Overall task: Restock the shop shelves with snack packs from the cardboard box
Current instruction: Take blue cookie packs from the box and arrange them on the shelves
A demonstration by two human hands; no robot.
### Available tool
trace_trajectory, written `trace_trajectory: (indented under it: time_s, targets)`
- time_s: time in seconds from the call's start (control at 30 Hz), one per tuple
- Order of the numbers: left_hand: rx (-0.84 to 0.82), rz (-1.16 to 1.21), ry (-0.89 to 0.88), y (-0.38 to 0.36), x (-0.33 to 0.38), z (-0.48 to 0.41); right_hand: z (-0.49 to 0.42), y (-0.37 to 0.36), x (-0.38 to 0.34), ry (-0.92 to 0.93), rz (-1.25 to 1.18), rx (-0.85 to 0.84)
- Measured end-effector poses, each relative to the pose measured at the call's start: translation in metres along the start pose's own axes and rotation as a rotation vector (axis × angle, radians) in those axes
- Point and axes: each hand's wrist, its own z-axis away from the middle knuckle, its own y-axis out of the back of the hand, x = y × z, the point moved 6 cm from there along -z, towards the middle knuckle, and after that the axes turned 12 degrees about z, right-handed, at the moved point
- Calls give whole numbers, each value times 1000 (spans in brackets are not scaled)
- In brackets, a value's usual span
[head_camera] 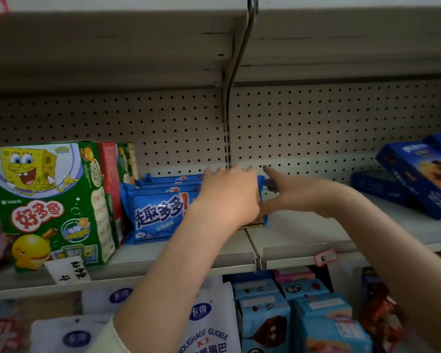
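Observation:
A row of blue snack packs (158,215) with white lettering stands on edge on the middle shelf (178,253). My left hand (227,197) lies over the right part of the row, fingers curled over the packs' top edges. My right hand (290,192) is at the row's right end, thumb up and fingers straight, pressing flat against the last pack's end. The cardboard box is not in view.
A green cartoon snack box (49,205) and red boxes (110,179) stand left of the row. Blue biscuit boxes (418,174) lean at the right, with bare shelf between. White bags (209,324) and blue boxes (301,319) fill the shelf below. A pegboard back wall (316,123) rises behind.

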Motion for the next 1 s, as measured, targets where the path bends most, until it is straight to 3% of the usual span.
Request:
trace_trajectory:
  time_s: [0.13,0.23,0.33,0.5,0.6,0.7,0.87,1.0]
  targets:
    - [380,118,-119,4,59,21,48,34,11,33,254,419]
    - [614,308,-295,-7,102,42,99,45,25,102,314,688]
    - [690,477,-454,-31,151,59,149,39,60,92,332,790]
    - [669,719,-640,-99,228,84,218,8,147,-66,345,874]
    - [515,908,-660,-152,273,105,261,-31,210,-226,277,866]
    - [222,1035,-604,-231,323,131,308,-90,287,-494,209,799]
    - [-599,871,-508,-388,405,210,390,-236,409,-990,48,380]
    - [-1009,844,-543,-463,426,285,442,-344,454,-1136,-1,23]
